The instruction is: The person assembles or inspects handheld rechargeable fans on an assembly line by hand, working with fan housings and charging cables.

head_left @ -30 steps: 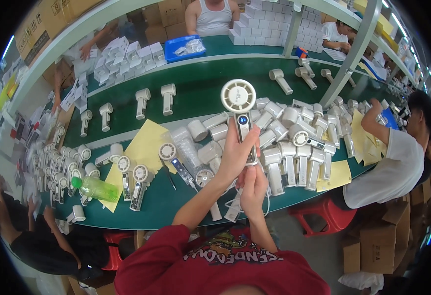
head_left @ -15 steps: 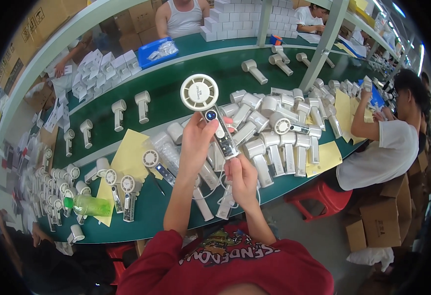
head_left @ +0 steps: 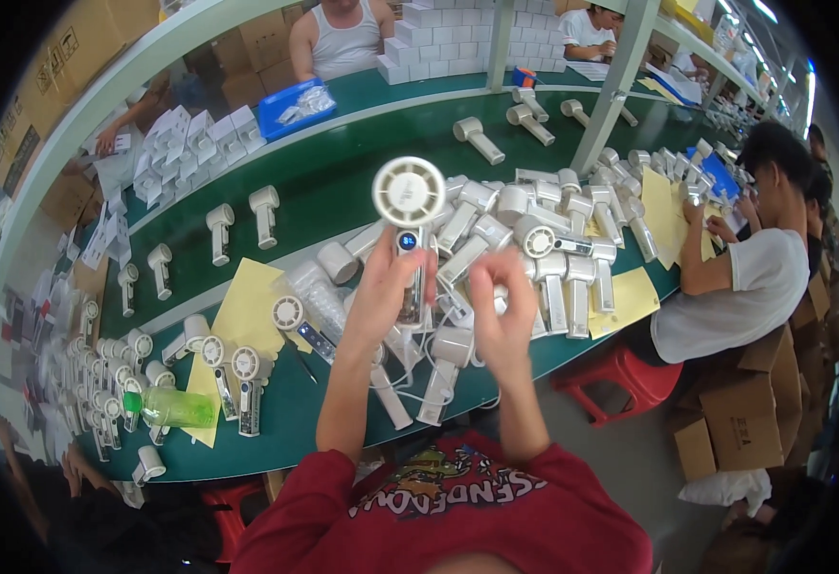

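Since the frame half a second ago, the right hand has come away from the bottom end of the white handheld fan and is now raised just to the right of it, apart from its handle. The fan has swung more upright, and the whole view has shifted slightly.

Head view: the left hand is wrapped around the fan's handle, thumb across its front just below the round display, which is lit blue. The fan is held above the near side of the green table, its round grille facing up. The right hand's fingers are curled close together in a narrow shape; blur hides whether they hold anything. A white cable lies below the hands.

As a judgement, this fan is partway through its handling: the display is already on, but it has not been set down. A heap of white fans to the right appears to be a large remaining batch, though nothing shows which of them have been handled. Another fan with a lit display lies to the left, near a yellow sheet. A cluster of fans stands farther left, and several others rest on the green belt at the far side; whether these are finished cannot be told.
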`<state>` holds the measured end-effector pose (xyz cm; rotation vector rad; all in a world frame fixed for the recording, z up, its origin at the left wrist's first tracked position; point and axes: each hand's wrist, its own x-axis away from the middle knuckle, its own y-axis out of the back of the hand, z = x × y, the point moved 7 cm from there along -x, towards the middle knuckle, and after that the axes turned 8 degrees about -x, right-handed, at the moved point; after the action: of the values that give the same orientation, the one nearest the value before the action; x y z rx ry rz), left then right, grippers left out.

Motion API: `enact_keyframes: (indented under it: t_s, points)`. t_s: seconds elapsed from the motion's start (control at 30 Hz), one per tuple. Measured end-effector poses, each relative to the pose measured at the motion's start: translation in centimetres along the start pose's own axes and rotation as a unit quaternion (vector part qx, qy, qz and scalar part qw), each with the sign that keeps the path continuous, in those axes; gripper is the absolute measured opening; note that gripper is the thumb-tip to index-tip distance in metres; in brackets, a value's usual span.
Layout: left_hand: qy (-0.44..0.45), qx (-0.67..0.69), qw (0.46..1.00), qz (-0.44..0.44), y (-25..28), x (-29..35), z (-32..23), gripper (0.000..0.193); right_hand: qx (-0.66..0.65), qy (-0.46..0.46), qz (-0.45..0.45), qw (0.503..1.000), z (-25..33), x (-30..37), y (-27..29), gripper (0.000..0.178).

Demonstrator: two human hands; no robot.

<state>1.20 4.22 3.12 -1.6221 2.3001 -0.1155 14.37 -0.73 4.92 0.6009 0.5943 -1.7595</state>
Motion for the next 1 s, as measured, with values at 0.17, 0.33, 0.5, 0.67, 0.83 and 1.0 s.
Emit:
enact_keyframes:
  t_s: [0.17,0.33,0.5,0.67,0.83,1.0]
  points:
    - [0.016,-0.08,0.99,0.113,-2.5,0.8,0.5,0.038,0.155,0.156,0.17,0.96,4.7,-6.3,-0.9,0.03]
    - [-0.02,-0.167,0.986,-0.008,-2.3,1.1,0.0,0.037,0.097,0.128,0.152,0.975,3.0,-5.9,-1.2,0.024]
    - [-0.074,-0.271,0.957,-0.068,-1.9,1.0,-0.3,0.041,0.063,0.098,0.125,0.985,1.9,-5.5,-1.3,0.019]
    - [-0.058,-0.349,0.931,-0.09,-1.8,1.2,-1.1,0.041,0.041,0.093,0.136,0.985,0.7,-5.6,-1.0,0.021]
    - [-0.015,-0.3,0.954,-0.002,-1.6,1.4,-0.5,0.037,0.07,0.148,0.24,0.957,2.4,-6.6,-0.3,0.024]
    - [-0.042,-0.318,0.944,-0.074,-2.5,1.5,-1.1,0.045,0.046,0.112,0.214,0.969,1.7,-6.9,-0.2,0.024]
